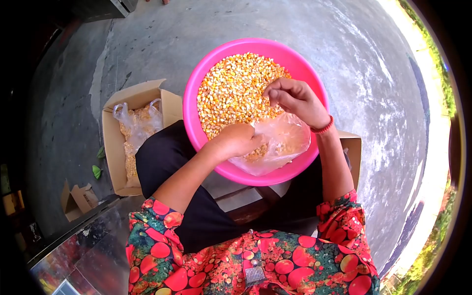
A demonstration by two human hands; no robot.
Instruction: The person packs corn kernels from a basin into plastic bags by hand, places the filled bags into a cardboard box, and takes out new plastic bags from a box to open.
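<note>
A round pink basin (194, 132) holds a broad heap of yellow and orange corn kernels (236, 88). My left hand (238, 140) is closed on the left edge of a clear plastic bag (285, 140), which lies over the near right part of the basin with some kernels inside. Above the bag and the right side of the heap is my right hand (295, 98), its fingers curled and pinched together. Whatever is between those fingertips, if anything, is too small to make out. A red bracelet circles the right wrist.
At the left stands an open cardboard box (115, 157) with filled clear bags (142, 123). Another box (353, 155) is partly hidden right of the basin. A small torn carton (78, 201) and a green leaf (97, 171) lie on the concrete floor (152, 44).
</note>
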